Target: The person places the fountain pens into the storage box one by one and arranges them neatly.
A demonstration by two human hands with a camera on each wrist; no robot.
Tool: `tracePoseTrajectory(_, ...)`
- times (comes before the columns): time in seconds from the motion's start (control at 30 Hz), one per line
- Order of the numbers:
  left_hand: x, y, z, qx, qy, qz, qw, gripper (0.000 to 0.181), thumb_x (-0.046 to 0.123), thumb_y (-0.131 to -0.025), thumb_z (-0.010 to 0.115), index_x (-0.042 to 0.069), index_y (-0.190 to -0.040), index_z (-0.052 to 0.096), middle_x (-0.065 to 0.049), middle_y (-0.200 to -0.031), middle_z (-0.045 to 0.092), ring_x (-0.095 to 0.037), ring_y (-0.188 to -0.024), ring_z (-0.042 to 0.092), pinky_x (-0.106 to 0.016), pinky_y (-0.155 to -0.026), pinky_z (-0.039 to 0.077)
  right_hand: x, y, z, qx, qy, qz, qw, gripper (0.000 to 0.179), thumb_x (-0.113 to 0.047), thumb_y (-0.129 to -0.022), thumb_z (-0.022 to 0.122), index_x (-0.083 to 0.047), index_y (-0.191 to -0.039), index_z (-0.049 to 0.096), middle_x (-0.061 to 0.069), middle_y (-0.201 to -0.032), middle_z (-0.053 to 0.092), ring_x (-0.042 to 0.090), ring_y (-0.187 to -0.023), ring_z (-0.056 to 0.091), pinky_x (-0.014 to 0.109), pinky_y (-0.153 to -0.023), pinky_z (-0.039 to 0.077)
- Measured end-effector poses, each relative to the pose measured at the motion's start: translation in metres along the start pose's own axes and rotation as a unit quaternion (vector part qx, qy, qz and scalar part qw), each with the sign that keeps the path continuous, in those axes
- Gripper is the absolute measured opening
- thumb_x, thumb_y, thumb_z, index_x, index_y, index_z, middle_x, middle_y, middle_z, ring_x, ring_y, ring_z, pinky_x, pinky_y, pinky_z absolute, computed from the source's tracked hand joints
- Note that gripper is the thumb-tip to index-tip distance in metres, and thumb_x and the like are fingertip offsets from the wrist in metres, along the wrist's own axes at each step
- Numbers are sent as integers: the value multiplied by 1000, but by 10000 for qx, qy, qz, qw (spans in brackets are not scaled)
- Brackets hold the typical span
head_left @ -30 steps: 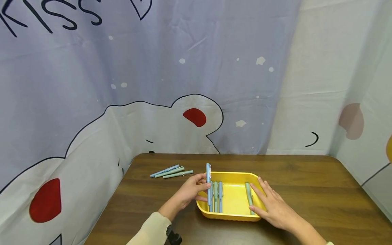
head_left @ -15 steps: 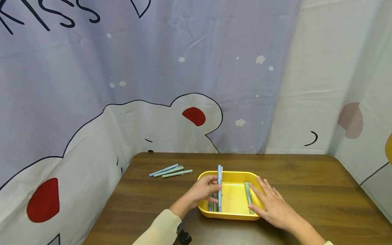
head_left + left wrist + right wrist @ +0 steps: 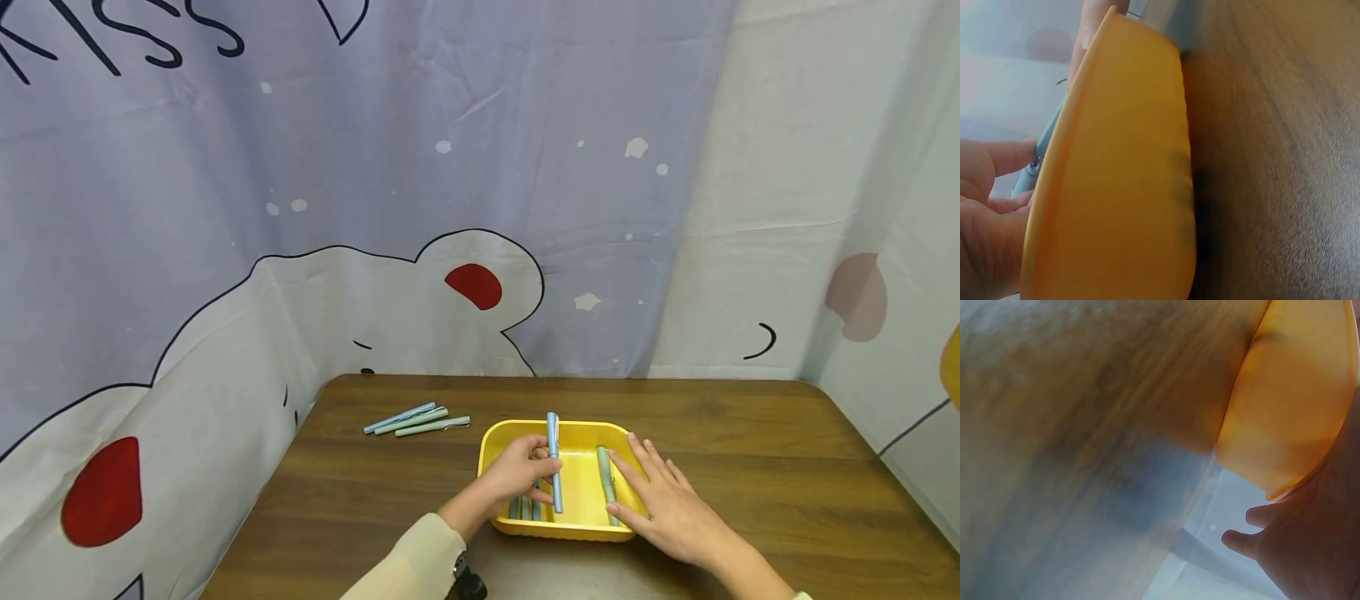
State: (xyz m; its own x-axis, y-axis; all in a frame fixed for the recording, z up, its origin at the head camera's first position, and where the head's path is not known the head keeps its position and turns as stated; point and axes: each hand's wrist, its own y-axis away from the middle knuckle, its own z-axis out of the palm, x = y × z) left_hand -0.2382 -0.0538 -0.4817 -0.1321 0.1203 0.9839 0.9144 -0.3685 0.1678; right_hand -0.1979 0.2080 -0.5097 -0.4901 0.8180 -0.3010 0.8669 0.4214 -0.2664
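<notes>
The blue pen point(image 3: 553, 435) is pinched in my left hand point(image 3: 517, 471), over the inside of the yellow tray point(image 3: 558, 533) and just right of a short row of pens point(image 3: 526, 508). Its clip end points away from me, in front of the far rim as I look down; I cannot tell whether its near end touches the tray floor.

I judge the step in hand to be laying this pen down beside that row. To do it well, I should line it up with its neighbours, settle the near end first, then lower the clip end under control and ease my thumb away only once the barrel lies flat. It could roll a little before the clip catches, I think, so a light touch along its side would help. My knuckles are over the row, so lifting straight up would be safer than sweeping sideways.

My left fingers are drawn in to the width of the barrel, thumb on the near face, the others partly hidden behind it. My right hand point(image 3: 670, 507) grasps nothing: its fingers are straight and well spread across the right rim, thumb and forefinger reaching beside the lone green pen point(image 3: 607, 487), contact uncertain. Light pressure there should steady the tray. Three more pens point(image 3: 412, 421) lie on the bench point(image 3: 750, 467), beyond the tray's left side.
</notes>
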Motion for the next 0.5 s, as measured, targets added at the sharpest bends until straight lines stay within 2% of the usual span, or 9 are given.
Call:
tracePoseTrajectory(0.2, -5, -3, 5, -5, 38, -4, 10000, 47, 7, -99, 65, -5, -141, 47, -11, -100, 61, -20, -80, 65, -38, -62, 62, -1, 0, 1, 18, 12, -10, 10000, 73, -57, -97, 60, -18, -156, 42, 19, -166, 23, 48, -147, 29, 72, -109, 31)
tracePoseTrajectory(0.5, -9, -6, 15, -1, -12, -20, 10000, 57, 6, -96, 69, 4, -146, 44, -11, -101, 60, -21, -77, 67, -40, -58, 62, -1, 0, 1, 8, 3, 2, 10000, 74, -57, -97, 60, -18, -156, 41, 19, -166, 23, 49, -146, 29, 72, -109, 30)
